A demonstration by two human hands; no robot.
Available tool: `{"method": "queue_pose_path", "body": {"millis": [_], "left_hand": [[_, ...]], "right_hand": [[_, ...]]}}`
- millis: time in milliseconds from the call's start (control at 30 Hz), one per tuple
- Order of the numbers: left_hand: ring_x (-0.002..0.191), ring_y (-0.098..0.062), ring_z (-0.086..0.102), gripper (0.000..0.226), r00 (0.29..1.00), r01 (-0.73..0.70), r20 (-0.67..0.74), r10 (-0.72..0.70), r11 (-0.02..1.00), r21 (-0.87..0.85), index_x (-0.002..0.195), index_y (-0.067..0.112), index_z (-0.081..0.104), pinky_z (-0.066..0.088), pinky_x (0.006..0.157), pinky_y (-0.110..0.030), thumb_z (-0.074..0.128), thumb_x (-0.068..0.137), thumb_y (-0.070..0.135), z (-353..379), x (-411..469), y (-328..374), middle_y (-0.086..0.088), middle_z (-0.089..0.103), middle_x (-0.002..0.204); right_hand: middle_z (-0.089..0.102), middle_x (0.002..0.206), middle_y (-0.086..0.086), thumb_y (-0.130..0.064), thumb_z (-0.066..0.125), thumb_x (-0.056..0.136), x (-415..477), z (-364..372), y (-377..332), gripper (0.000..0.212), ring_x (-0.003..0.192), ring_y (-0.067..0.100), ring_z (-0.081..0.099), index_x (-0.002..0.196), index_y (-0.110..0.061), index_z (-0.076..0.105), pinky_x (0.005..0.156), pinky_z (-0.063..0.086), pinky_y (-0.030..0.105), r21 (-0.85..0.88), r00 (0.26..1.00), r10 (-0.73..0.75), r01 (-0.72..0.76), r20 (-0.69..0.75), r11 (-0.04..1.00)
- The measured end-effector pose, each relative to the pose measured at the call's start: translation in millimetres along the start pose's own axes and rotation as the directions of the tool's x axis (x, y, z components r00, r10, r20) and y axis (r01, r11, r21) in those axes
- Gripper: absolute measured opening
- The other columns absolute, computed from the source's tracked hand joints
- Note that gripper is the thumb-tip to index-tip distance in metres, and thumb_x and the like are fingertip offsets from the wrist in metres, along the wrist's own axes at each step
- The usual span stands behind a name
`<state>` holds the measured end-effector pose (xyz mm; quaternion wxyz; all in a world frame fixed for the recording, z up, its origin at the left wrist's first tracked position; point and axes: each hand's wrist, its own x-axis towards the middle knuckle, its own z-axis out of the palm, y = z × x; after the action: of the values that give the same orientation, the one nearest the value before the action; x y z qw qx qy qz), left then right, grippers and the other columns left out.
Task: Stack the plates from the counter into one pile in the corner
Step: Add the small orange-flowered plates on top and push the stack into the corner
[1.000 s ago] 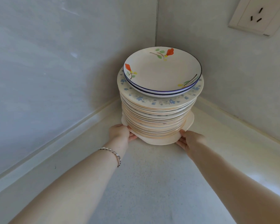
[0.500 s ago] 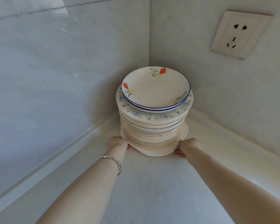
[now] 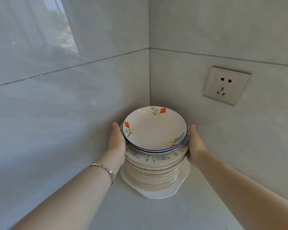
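The pile (image 3: 154,165) is pressed near its top between the left hand (image 3: 117,141) and right hand (image 3: 195,145), fingers straight. Pushed unevenly, the top plate (image 3: 155,128) could be slid off.

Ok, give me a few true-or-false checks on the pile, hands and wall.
1. The pile of plates stands in the corner. True.
2. The top plate has a red rim. False: its rim is blue, with orange-red flowers inside.
3. The left hand and right hand flank the pile's upper plates, fingers straight. True.
4. A plug sits in the wall socket. False: it is empty.
5. The bracelet is on the right wrist. False: the left.
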<state>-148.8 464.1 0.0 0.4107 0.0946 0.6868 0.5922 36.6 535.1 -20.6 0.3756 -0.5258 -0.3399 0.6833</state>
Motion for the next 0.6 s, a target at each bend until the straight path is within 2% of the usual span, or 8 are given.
{"method": "queue_pose_path", "body": {"millis": [33, 67, 167, 233, 300, 433, 533, 600], "left_hand": [[0.109, -0.029, 0.058, 0.061, 1.000, 0.003, 0.002, -0.003, 1.000, -0.003, 0.100, 0.016, 0.065, 0.045, 0.094, -0.035, 0.023, 0.093, 0.059, -0.9, 0.4, -1.6, -0.007, 0.063, 0.108], [0.108, -0.029, 0.058, 0.061, 1.000, -0.005, 0.001, 0.005, 1.000, 0.009, 0.103, 0.017, 0.066, 0.045, 0.093, -0.034, 0.024, 0.092, 0.060, -1.9, 1.0, -3.2, -0.007, 0.064, 0.111], [0.118, -0.029, 0.054, 0.062, 1.000, -0.027, -0.010, 0.027, 0.998, 0.049, 0.128, 0.025, 0.056, 0.042, 0.105, -0.042, 0.026, 0.088, 0.063, -3.2, 2.8, -7.7, -0.004, 0.059, 0.131], [0.119, -0.029, 0.053, 0.063, 1.000, -0.011, -0.007, 0.012, 0.999, 0.042, 0.131, 0.026, 0.053, 0.042, 0.105, -0.044, 0.026, 0.088, 0.064, -4.0, 3.2, -9.2, -0.004, 0.058, 0.132], [0.119, -0.029, 0.054, 0.062, 1.000, -0.001, 0.001, 0.001, 1.000, 0.015, 0.132, 0.025, 0.052, 0.043, 0.103, -0.043, 0.026, 0.090, 0.062, -4.4, 2.0, -7.7, -0.005, 0.058, 0.131], [0.121, -0.028, 0.053, 0.061, 1.000, 0.009, 0.017, -0.009, 0.999, 0.036, 0.135, 0.025, 0.049, 0.044, 0.100, -0.040, 0.025, 0.092, 0.060, -5.6, 1.2, -5.7, -0.006, 0.056, 0.133], [0.121, -0.029, 0.052, 0.064, 1.000, -0.015, 0.020, 0.012, 0.990, 0.144, 0.134, 0.025, 0.049, 0.041, 0.104, -0.042, 0.020, 0.091, 0.062, -7.4, 2.8, -4.6, -0.006, 0.055, 0.135], [0.122, -0.031, 0.051, 0.064, 0.995, -0.085, -0.016, 0.094, 0.954, 0.287, 0.130, 0.018, 0.053, 0.039, 0.105, -0.039, 0.019, 0.093, 0.057, -8.3, 2.6, 0.4, -0.009, 0.055, 0.133]], "right_hand": [[0.063, 0.094, 0.008, -0.056, 0.026, 0.094, 3.5, 0.6, 3.3, 0.054, 0.079, 0.021, 0.060, 0.095, -0.017, 0.063, 0.081, 0.042, 0.035, 0.030, 1.000, 0.005, -0.006, 0.005, 1.000], [0.063, 0.093, 0.008, -0.057, 0.025, 0.094, 5.4, 0.5, 4.9, 0.054, 0.083, 0.023, 0.060, 0.098, -0.018, 0.062, 0.082, 0.042, 0.035, 0.035, 1.000, 0.003, -0.003, 0.005, 0.999], [0.063, 0.098, 0.006, -0.047, 0.030, 0.096, 3.2, 2.9, 3.8, 0.043, 0.093, 0.024, 0.058, 0.106, -0.016, 0.058, 0.085, 0.044, 0.035, 0.013, 0.999, -0.022, 0.022, -0.029, 1.000], [0.065, 0.110, 0.007, -0.041, 0.036, 0.094, 3.9, 3.9, 5.9, 0.042, 0.102, 0.025, 0.059, 0.117, -0.013, 0.058, 0.092, 0.047, 0.038, -0.026, 0.997, -0.071, 0.070, -0.040, 0.997], [0.062, 0.123, 0.008, -0.042, 0.039, 0.092, 4.8, 3.4, 8.1, 0.044, 0.110, 0.026, 0.058, 0.126, -0.020, 0.055, 0.101, 0.045, 0.044, -0.050, 0.995, -0.086, 0.084, -0.054, 0.995], [0.060, 0.126, 0.007, -0.041, 0.040, 0.093, 3.6, 2.7, 6.0, 0.044, 0.115, 0.027, 0.056, 0.129, -0.021, 0.053, 0.103, 0.043, 0.046, -0.064, 0.996, -0.075, 0.072, -0.052, 0.995], [0.059, 0.127, 0.008, -0.042, 0.039, 0.093, 6.8, 1.8, 4.2, 0.045, 0.115, 0.027, 0.055, 0.130, -0.019, 0.052, 0.104, 0.042, 0.044, -0.119, 0.997, -0.060, 0.054, -0.049, 0.991], [0.057, 0.127, 0.009, -0.045, 0.036, 0.091, 5.5, 0.8, -1.2, 0.051, 0.117, 0.030, 0.053, 0.130, -0.016, 0.051, 0.103, 0.041, 0.039, -0.261, 0.990, -0.113, 0.087, -0.087, 0.962]]}}
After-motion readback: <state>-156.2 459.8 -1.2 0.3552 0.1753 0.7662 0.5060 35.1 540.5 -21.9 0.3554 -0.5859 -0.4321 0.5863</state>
